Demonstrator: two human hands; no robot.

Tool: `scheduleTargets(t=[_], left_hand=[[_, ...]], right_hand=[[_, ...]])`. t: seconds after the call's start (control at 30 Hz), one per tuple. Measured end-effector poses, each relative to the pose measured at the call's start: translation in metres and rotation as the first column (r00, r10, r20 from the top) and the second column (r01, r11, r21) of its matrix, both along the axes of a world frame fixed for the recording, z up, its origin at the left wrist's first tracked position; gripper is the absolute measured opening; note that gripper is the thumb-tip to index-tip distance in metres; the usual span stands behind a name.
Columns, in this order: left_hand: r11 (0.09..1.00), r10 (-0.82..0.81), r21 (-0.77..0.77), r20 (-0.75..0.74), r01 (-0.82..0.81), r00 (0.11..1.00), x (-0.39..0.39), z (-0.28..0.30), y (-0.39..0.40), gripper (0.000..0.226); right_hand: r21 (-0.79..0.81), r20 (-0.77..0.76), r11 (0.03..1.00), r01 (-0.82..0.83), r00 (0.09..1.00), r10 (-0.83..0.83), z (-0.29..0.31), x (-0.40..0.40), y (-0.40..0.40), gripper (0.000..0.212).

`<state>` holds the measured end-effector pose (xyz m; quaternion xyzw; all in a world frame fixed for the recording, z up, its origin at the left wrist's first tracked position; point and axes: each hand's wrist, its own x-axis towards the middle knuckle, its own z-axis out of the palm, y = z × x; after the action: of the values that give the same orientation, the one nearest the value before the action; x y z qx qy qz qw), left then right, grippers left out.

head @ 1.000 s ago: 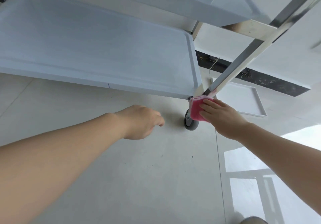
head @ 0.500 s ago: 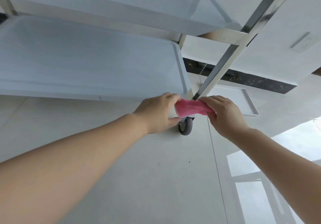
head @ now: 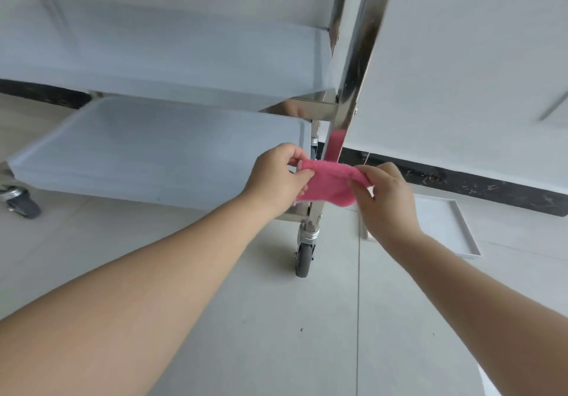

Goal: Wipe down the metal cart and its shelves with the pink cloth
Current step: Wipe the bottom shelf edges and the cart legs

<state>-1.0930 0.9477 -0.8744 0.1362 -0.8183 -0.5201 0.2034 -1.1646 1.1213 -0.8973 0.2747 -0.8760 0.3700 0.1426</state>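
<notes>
While your left hand and right hand each pinch an end of the fuzzy pink cloth against the shiny steel cart post, keep it taut and slide it along the metal.

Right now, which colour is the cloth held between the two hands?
Pink; the cloth shows best in the head view, pinched by the left hand and right hand.

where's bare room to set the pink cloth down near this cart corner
Bare: the lower shelf left of the left hand, and the floor in front of the caster. Crowded: the corner post, where both hands pinch the pink cloth; right hand.
</notes>
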Motion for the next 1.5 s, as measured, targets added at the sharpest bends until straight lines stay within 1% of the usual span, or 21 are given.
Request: scheduleTargets(t=[0.1, 0.17, 0.23, 0.33, 0.4, 0.5, 0.53, 0.6, 0.7, 0.8, 0.87, 0.93, 1.0, 1.03, 1.1, 1.23, 1.37, 1.5], left_hand=[[0.992, 0.121, 0.033, -0.009, -0.121, 0.993, -0.011, 0.013, 0.024, 0.024], [0.971, 0.220, 0.098, 0.003, -0.220, 0.975, -0.014, 0.019, 0.036, 0.024], [0.942, 0.293, 0.166, 0.016, -0.291, 0.956, -0.017, 0.028, 0.044, 0.024], [0.901, 0.373, 0.235, 0.010, -0.365, 0.928, -0.016, 0.040, 0.052, 0.020], [0.886, 0.397, 0.256, 0.011, -0.387, 0.918, -0.019, 0.045, 0.055, 0.022], [0.890, 0.386, 0.263, 0.001, -0.373, 0.923, -0.026, 0.046, 0.053, 0.024], [0.894, 0.376, 0.265, -0.010, -0.360, 0.927, -0.029, 0.045, 0.051, 0.024], [0.902, 0.356, 0.274, -0.038, -0.333, 0.934, -0.033, 0.039, 0.044, 0.025], [0.910, 0.308, 0.316, -0.087, -0.267, 0.947, -0.034, 0.028, 0.035, 0.020], [0.908, 0.265, 0.368, -0.141, -0.198, 0.954, -0.030, 0.019, 0.029, 0.020], [0.923, 0.244, 0.339, -0.152, -0.181, 0.958, -0.027, 0.015, 0.024, 0.022], [0.942, 0.243, 0.271, -0.135, -0.200, 0.961, -0.021, 0.011, 0.015, 0.023], [0.959, 0.258, 0.137, -0.074, -0.247, 0.963, -0.010, 0.007, 0.003, 0.020], [0.966, 0.253, 0.068, -0.033, -0.250, 0.967, -0.002, 0.003, -0.002, 0.018], [0.979, 0.201, -0.030, 0.054, -0.199, 0.978, 0.014, -0.005, -0.011, 0.018], [0.980, 0.112, -0.182, 0.185, -0.078, 0.976, 0.045, -0.020, -0.025, 0.027], [0.976, 0.100, -0.215, 0.261, -0.043, 0.960, 0.065, -0.030, -0.036, 0.027], [0.968, 0.086, -0.253, 0.302, -0.007, 0.949, 0.078, -0.035, -0.043, 0.024]], right_hand=[[-0.039, 0.035, 0.999, 0.005, 0.999, -0.004, 0.011, -0.023, 0.006, 0.018], [-0.086, 0.120, 0.996, -0.013, 0.992, 0.023, 0.016, -0.033, 0.006, 0.015], [-0.140, 0.198, 0.990, -0.013, 0.979, 0.041, 0.022, -0.038, 0.004, 0.019], [-0.187, 0.267, 0.981, -0.042, 0.959, 0.092, 0.036, -0.040, -0.001, 0.018], [-0.239, 0.301, 0.970, -0.039, 0.947, 0.112, 0.045, -0.042, -0.005, 0.018], [-0.318, 0.332, 0.946, -0.062, 0.927, 0.173, 0.052, -0.043, -0.016, 0.022], [-0.351, 0.341, 0.933, -0.077, 0.918, 0.204, 0.052, -0.042, -0.020, 0.020], [-0.414, 0.365, 0.905, -0.098, 0.893, 0.264, 0.047, -0.040, -0.025, 0.008], [-0.461, 0.348, 0.873, -0.160, 0.872, 0.343, 0.036, -0.035, -0.026, 0.021], [-0.520, 0.331, 0.822, -0.234, 0.831, 0.447, 0.030, -0.030, -0.032, 0.034], [-0.528, 0.346, 0.825, -0.201, 0.837, 0.425, 0.030, -0.030, -0.040, 0.038], [-0.489, 0.346, 0.859, -0.152, 0.870, 0.351, 0.029, -0.032, -0.047, 0.033], [-0.443, 0.309, 0.887, -0.132, 0.906, 0.290, 0.025, -0.032, -0.052, 0.027], [-0.428, 0.290, 0.895, -0.126, 0.919, 0.268, 0.024, -0.030, -0.055, 0.027], [-0.420, 0.273, 0.899, -0.124, 0.928, 0.255, 0.022, -0.026, -0.061, 0.030], [-0.406, 0.305, 0.893, -0.192, 0.893, 0.330, 0.020, -0.012, -0.072, 0.028], [-0.384, 0.321, 0.887, -0.258, 0.863, 0.390, 0.020, 0.004, -0.083, 0.030], [-0.431, 0.371, 0.857, -0.282, 0.811, 0.453, 0.020, 0.014, -0.096, 0.034]])
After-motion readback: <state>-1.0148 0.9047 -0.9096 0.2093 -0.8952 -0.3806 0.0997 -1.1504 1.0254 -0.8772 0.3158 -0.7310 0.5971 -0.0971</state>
